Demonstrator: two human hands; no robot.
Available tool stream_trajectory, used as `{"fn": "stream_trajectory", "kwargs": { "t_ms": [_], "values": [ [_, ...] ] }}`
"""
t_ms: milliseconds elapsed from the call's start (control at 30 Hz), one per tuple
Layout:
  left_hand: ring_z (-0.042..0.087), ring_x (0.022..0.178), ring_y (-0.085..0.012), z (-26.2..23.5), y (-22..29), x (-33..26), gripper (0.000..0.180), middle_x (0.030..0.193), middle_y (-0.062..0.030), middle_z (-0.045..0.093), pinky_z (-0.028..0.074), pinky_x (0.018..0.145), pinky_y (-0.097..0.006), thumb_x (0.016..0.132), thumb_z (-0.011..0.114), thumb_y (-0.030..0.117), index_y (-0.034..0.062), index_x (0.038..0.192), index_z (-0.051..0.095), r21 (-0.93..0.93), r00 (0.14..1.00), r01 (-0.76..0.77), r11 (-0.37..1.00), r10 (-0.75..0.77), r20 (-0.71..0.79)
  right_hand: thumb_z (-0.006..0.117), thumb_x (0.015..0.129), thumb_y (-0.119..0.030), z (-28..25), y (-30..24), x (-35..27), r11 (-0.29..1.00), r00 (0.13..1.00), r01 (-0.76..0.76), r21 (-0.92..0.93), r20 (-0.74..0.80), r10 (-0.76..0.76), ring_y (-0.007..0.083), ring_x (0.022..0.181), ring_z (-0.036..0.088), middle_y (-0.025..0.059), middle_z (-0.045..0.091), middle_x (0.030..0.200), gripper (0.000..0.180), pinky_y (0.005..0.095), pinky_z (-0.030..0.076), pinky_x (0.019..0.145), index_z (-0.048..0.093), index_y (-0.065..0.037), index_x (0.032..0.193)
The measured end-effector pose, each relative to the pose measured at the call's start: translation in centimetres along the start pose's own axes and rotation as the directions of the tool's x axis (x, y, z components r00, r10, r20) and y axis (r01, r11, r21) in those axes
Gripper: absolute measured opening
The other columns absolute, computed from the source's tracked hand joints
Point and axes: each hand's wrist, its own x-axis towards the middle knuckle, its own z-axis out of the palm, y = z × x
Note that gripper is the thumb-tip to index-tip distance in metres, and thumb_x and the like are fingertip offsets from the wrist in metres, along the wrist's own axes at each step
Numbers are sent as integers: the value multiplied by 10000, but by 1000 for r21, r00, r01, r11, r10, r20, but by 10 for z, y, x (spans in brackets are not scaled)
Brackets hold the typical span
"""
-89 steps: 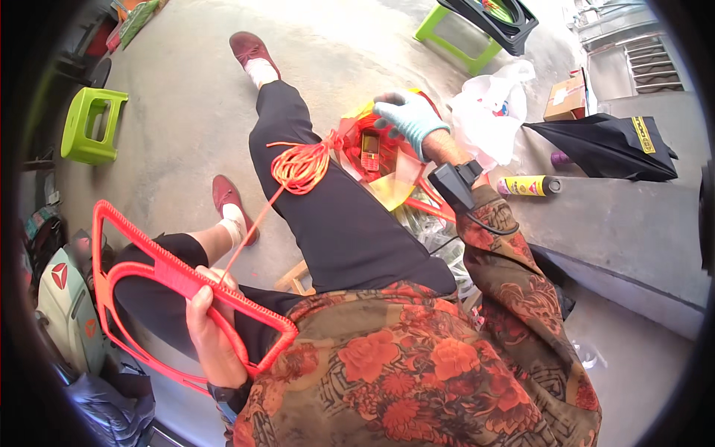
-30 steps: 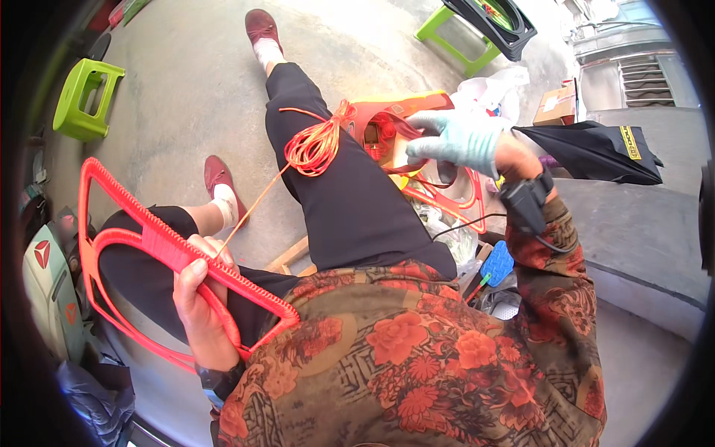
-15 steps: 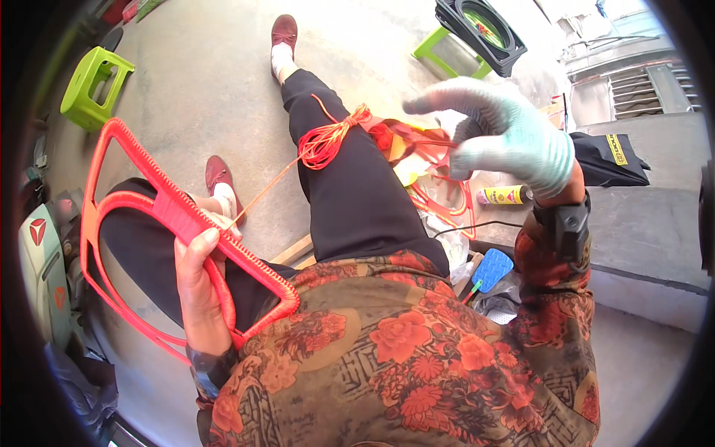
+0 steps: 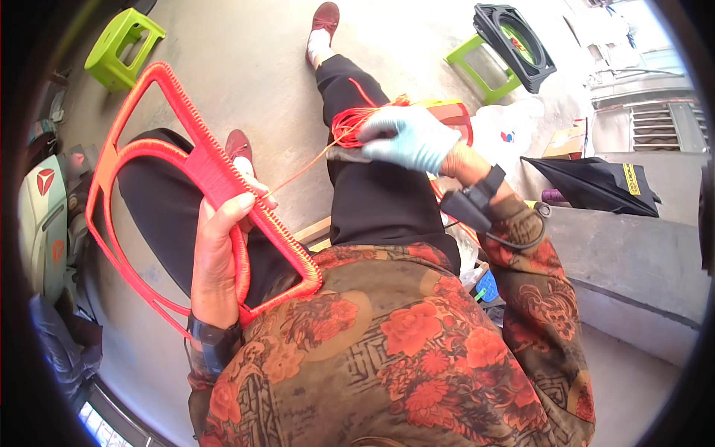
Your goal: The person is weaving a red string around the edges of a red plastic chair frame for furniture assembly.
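My bare left hand (image 4: 218, 249) grips a red cord-wrapped frame (image 4: 214, 177), thumb on top of its wrapped bar. The frame is a rounded rectangle with a ring inside, and it rests tilted over my left thigh. On my right leg lies a loose bundle of orange-red cord (image 4: 347, 125). One strand runs taut from it down to the frame by my left fingers. My right hand (image 4: 417, 140), in a pale blue-white glove, is closed at the bundle's right side; part of its fingers is hidden.
Green stools stand at the far left (image 4: 123, 52) and far right, the right one bearing stacked black frames (image 4: 514, 48). At right are a grey ledge (image 4: 633, 246) with a black bag (image 4: 596, 185) and a white plastic bag (image 4: 503, 130). A blue paddle-shaped thing (image 4: 486, 285) sits beside my right hip.
My right hand has come down and left from the raised position at right onto the cord bundle. My left hand still holds the frame; the whole view has shifted slightly.
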Motion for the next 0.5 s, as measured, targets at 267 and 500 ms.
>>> {"fn": "stream_trajectory", "kwargs": {
  "t_ms": [267,500],
  "values": [
    [632,871,-200,-7,-1,5,429,968,-123,639,527,754,-299,956,586,404,-13,1039,637,-191,1000,-17,981,13,-26,710,868,-306,20,16,-42,909,989,7,-417,-131,-68,297,804,680,66,666,870,194,389,543,705,683,-153,984],
    [631,950,-218,-8,-9,21,430,1038,-106,641,548,881,-361,1078,425,397,17,1205,580,-344,920,-232,910,90,-381,799,798,-164,12,17,-53,1000,986,-19,19,-165,22,168,729,649,36,674,783,163,326,515,687,684,-77,874]
  ]
}}
